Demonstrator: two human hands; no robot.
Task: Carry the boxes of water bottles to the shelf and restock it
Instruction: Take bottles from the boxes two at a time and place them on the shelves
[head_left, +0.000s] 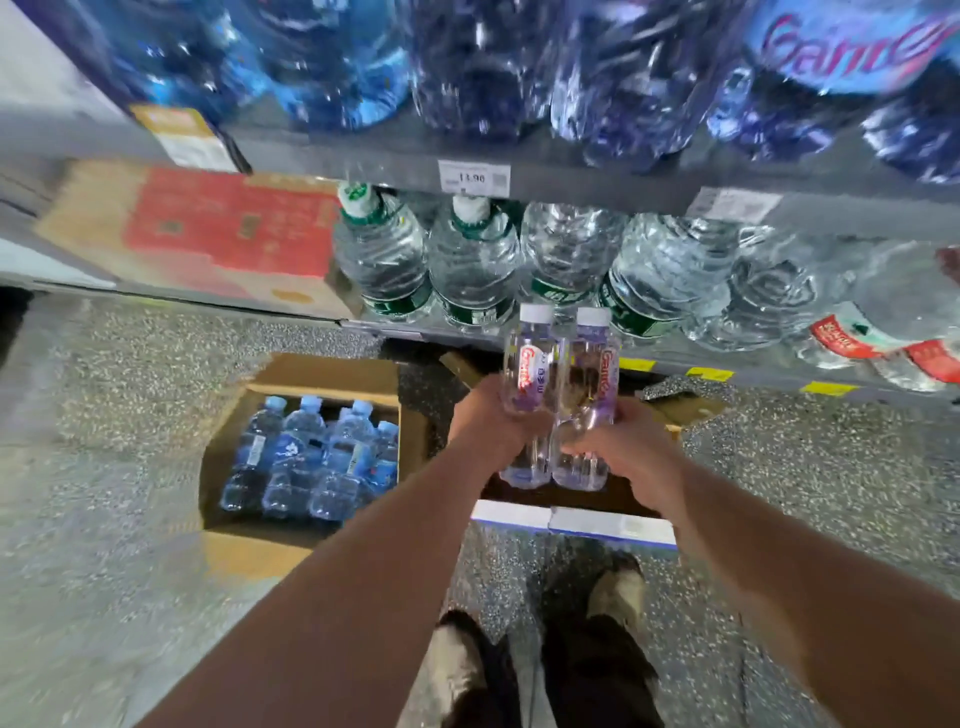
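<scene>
I hold two small clear bottles with purple labels and white caps side by side, upright. My left hand (485, 423) grips the left bottle (530, 364) and my right hand (626, 447) grips the right bottle (592, 364). They hang above an open cardboard box (613, 527) with a white and blue front flap, in front of the grey shelf (571, 182). A second open cardboard box (249, 551) on the floor to the left holds several blue-tinted bottles (311, 457).
The lower shelf carries large clear jugs with green labels (384, 260) and red-labelled ones (857, 332) to the right. A red and brown carton (208, 234) lies at the shelf's left. Big blue jugs (332, 57) fill the upper shelf. My shoes stand on the speckled floor (831, 467).
</scene>
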